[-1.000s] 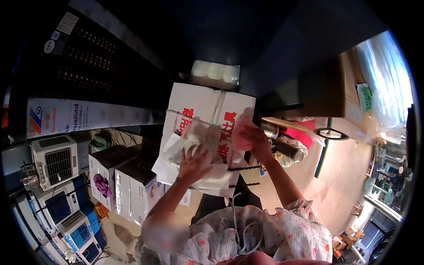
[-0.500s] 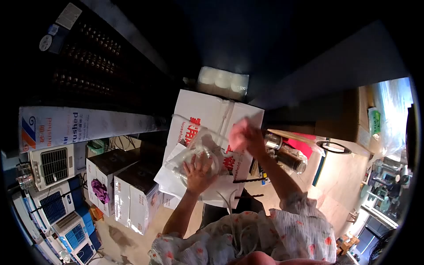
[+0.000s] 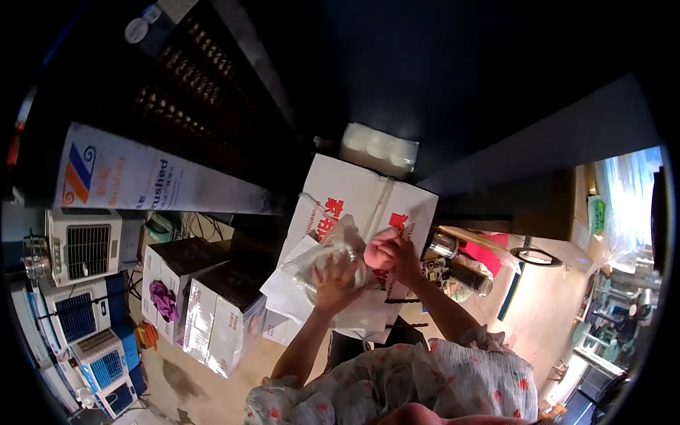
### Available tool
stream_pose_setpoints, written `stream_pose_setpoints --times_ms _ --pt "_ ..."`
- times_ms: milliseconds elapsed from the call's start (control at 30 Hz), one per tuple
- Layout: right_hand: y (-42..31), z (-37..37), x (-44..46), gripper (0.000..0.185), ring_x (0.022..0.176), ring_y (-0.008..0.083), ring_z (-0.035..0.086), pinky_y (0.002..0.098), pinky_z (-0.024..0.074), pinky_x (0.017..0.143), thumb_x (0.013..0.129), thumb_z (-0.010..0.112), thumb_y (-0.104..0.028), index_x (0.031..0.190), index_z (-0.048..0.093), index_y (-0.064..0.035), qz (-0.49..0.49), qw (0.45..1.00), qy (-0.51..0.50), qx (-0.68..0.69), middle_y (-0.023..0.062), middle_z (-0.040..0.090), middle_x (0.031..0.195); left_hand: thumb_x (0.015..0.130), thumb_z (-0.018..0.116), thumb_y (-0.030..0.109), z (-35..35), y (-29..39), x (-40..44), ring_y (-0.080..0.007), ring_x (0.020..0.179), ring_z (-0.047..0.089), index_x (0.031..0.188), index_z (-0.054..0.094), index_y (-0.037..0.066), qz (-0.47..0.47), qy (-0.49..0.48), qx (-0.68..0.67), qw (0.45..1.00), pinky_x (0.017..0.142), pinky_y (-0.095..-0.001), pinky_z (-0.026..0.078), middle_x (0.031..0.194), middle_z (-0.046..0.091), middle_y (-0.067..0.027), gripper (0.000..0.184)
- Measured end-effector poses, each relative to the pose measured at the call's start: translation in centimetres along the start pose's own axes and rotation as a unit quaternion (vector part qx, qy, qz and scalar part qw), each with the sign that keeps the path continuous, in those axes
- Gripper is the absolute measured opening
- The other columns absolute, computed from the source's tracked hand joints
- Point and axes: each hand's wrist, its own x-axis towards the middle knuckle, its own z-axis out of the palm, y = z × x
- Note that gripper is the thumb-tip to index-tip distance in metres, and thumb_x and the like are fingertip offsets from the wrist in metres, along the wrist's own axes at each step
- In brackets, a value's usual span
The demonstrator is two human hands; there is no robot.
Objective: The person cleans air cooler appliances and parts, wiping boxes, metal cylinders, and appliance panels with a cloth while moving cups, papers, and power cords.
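Observation:
My left hand (image 3: 336, 285) lies flat with spread fingers on a round, clear-plastic-wrapped item (image 3: 307, 273), whose kind I cannot make out. Beneath it are white sheets (image 3: 287, 283) on top of a large white carton (image 3: 354, 180) with red lettering. A bunched pink cloth (image 3: 380, 248) is gripped in my right hand (image 3: 405, 263), just right of the wrapped item. The cloth is close to the plastic; whether it touches cannot be told.
Behind the carton sits a plastic-wrapped pack of white rolls (image 3: 379, 147). Glass jars (image 3: 467, 276) and a red item (image 3: 491, 248) stand to the right. Two white cartons (image 3: 216, 322) and several air coolers (image 3: 85, 251) are at left. A dark panel (image 3: 567, 134) slants at the upper right.
My right hand has brought the pink cloth down and nearer to the wrapped item. My left hand stays on the plastic. The whole view has shifted slightly.

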Motion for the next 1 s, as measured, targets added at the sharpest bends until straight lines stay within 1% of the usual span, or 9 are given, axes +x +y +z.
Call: stream_pose_setpoints --times_ms 100,200,467,500,567,633,833,900,1000 --pt "-0.4 -2.0 1.9 0.052 0.109 0.0365 0.049 0.0416 0.0418 0.091 0.061 0.063 -0.001 0.112 0.058 -0.0117 -0.046 0.982 -0.02 0.18 0.0136 0.059 0.11 0.067 0.068 0.05 0.6 -0.6 -0.4 -0.0347 0.132 0.021 0.136 0.035 0.033 0.006 0.02 -0.01 1.0 0.098 -0.0682 0.014 0.147 0.022 -0.0021 0.079" --pt "-5.3 -4.4 8.8 0.057 0.109 0.0341 0.045 0.0413 0.0386 0.093 0.063 0.064 -0.004 0.118 0.057 -0.016 -0.144 0.986 0.074 0.032 0.0112 0.05 0.121 0.067 0.068 0.051 1.1 -0.6 -0.5 -0.0346 0.133 0.021 0.137 0.034 0.032 0.018 0.045 -0.026 0.998 0.097 -0.068 0.015 0.148 0.02 -0.0015 0.08" --pt "-4.1 7.6 21.6 0.061 0.106 0.0284 0.044 0.0385 0.0426 0.086 0.068 0.065 -0.008 0.124 0.05 -0.0279 -0.004 0.964 0.174 -0.202 0.0065 0.047 0.117 0.07 0.062 0.056 0.2 -0.9 -0.9 -0.0315 0.134 0.02 0.138 0.034 0.029 0.019 0.034 -0.027 0.999 0.099 -0.0665 0.015 0.148 0.02 -0.002 0.078" --pt "-6.6 8.2 19.7 0.061 0.108 0.0291 0.043 0.0391 0.0413 0.088 0.068 0.066 -0.008 0.123 0.051 -0.0284 0.126 0.983 0.129 0.036 0.0061 0.045 0.119 0.07 0.063 0.055 0.4 -0.9 -1.1 -0.0315 0.134 0.02 0.138 0.034 0.029 0.019 0.027 -0.021 0.999 0.099 -0.0666 0.016 0.148 0.021 -0.0021 0.078" --pt "-8.9 8.9 16.3 0.06 0.11 0.0321 0.041 0.0401 0.0386 0.092 0.066 0.066 -0.008 0.121 0.054 -0.0307 0.098 0.985 0.04 0.134 0.0058 0.041 0.123 0.071 0.062 0.055 0.2 -0.8 -0.5 -0.0315 0.134 0.021 0.137 0.035 0.027 0.017 0.044 -0.032 0.998 0.099 -0.0666 0.017 0.148 0.022 -0.0027 0.078" --pt "-8.6 9.8 13.8 0.059 0.111 0.0367 0.04 0.041 0.0356 0.096 0.064 0.067 -0.007 0.116 0.059 -0.034 -0.179 0.972 -0.039 -0.144 0.0058 0.038 0.128 0.071 0.062 0.055 0.2 -0.8 -0.3 -0.0316 0.133 0.021 0.137 0.035 0.027 0.025 0.052 -0.033 0.998 0.098 -0.0666 0.017 0.147 0.022 -0.0031 0.077" --pt "-3.5 7.1 22.6 0.043 0.112 0.0276 0.043 0.0359 0.0406 0.091 0.077 0.055 -0.008 0.116 0.059 -0.0255 -0.01 0.986 0.1 -0.129 0.0057 0.048 0.119 0.07 0.062 0.057 0.0 -0.8 -0.8 -0.0311 0.133 0.023 0.137 0.035 0.029 0.012 0.029 -0.016 0.999 0.099 -0.0663 0.016 0.148 0.022 -0.0023 0.078" --pt "-2.5 8.4 17.5 0.04 0.112 0.026 0.044 0.0348 0.039 0.094 0.076 0.058 -0.009 0.112 0.062 -0.0257 -0.011 0.99 0.014 0.143 0.0046 0.048 0.121 0.07 0.062 0.057 -0.1 -0.5 -0.8 -0.031 0.133 0.022 0.137 0.034 0.029 0.007 0.021 -0.012 1.0 0.099 -0.0663 0.016 0.148 0.021 -0.0018 0.078" --pt "-2.0 4.8 10.9 0.057 0.115 0.03 0.041 0.0365 0.0354 0.098 0.067 0.067 -0.01 0.12 0.056 -0.0266 -0.269 0.952 -0.055 -0.138 0.0057 0.044 0.125 0.069 0.063 0.057 0.2 -0.6 -0.8 -0.0317 0.133 0.023 0.138 0.032 0.03 0.013 0.022 -0.011 1.0 0.099 -0.0673 0.016 0.149 0.02 -0.0011 0.08"
